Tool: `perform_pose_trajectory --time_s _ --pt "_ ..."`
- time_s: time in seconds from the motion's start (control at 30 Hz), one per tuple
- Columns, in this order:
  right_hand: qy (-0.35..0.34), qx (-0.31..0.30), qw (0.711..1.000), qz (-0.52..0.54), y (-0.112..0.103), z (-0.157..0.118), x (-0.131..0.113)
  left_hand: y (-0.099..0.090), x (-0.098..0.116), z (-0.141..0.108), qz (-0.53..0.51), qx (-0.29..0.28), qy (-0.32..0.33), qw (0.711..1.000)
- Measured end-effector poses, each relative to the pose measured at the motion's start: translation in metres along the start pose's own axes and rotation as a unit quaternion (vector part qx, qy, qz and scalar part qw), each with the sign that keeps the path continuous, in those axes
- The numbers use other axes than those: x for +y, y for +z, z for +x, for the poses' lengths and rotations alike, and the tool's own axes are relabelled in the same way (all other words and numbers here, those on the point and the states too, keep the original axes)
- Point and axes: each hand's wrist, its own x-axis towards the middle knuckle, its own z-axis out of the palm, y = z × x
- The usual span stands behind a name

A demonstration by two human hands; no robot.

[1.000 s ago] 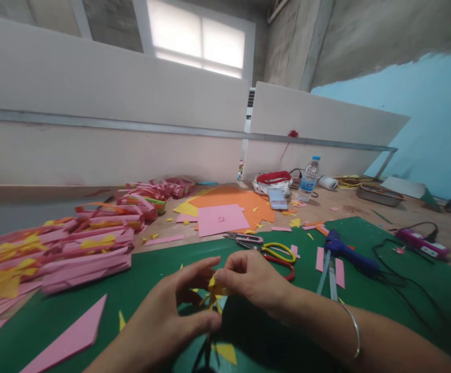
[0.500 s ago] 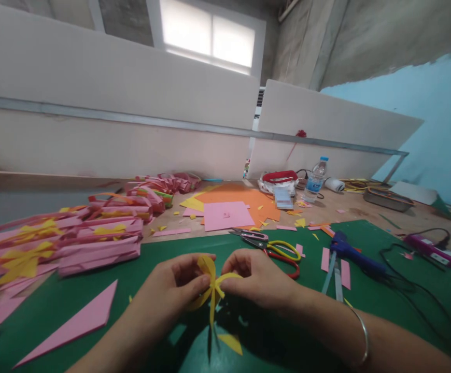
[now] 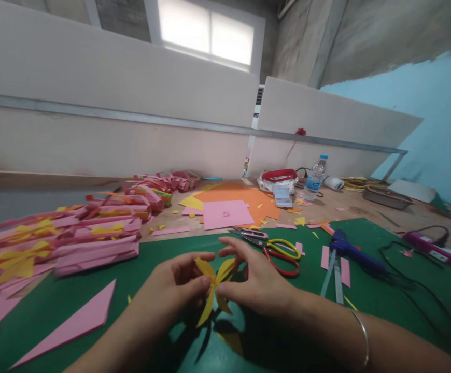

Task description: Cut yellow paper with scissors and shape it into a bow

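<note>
yellow paper bow (image 3: 214, 286) over green mat (image 3: 140, 280) | knot pinched by left hand (image 3: 174, 290) and right hand (image 3: 258, 282) | tails hang toward 6 o'clock | grip probably equal; scissors (image 3: 276, 251) at 1 o'clock

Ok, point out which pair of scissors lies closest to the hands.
The yellow-and-red-handled scissors, just beyond the right hand. The pink-handled snips lie farther back, at the mat's edge.

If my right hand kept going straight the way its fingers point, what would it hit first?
The right hand points left, across the yellow paper bow it pinches. Going on, it would likely meet the left hand first, whose fingertips grip the same bow right beside it.
</note>
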Motion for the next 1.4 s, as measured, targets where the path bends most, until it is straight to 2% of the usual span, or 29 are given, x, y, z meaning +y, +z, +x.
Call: perform_pose_trajectory --time_s 0.2,0.43,0.6,0.9,1.1,1.4 --pt "0.047 -0.046 0.99 0.124 0.0 0.003 -0.002 -0.001 -0.004 0.001 -0.063 -0.012 -0.033 0.997" --pt "0.129 -0.037 0.968 0.212 0.001 0.001 -0.007 0.001 0.0 -0.003 -0.088 -0.004 -0.052 0.995" --pt "0.14 -0.031 0.959 0.244 0.002 -0.001 -0.003 0.0 -0.002 -0.002 -0.067 -0.001 -0.037 0.997" --pt "0.115 -0.02 0.961 0.252 0.002 0.001 -0.005 -0.005 -0.012 0.006 -0.099 -0.071 0.001 0.993" --pt "0.128 -0.042 0.966 0.22 0.002 -0.001 -0.005 -0.003 -0.011 0.005 -0.062 -0.041 -0.021 0.997" --pt "0.05 -0.045 0.991 0.118 0.004 -0.002 0.004 0.002 -0.005 -0.002 -0.059 -0.021 -0.044 0.997"
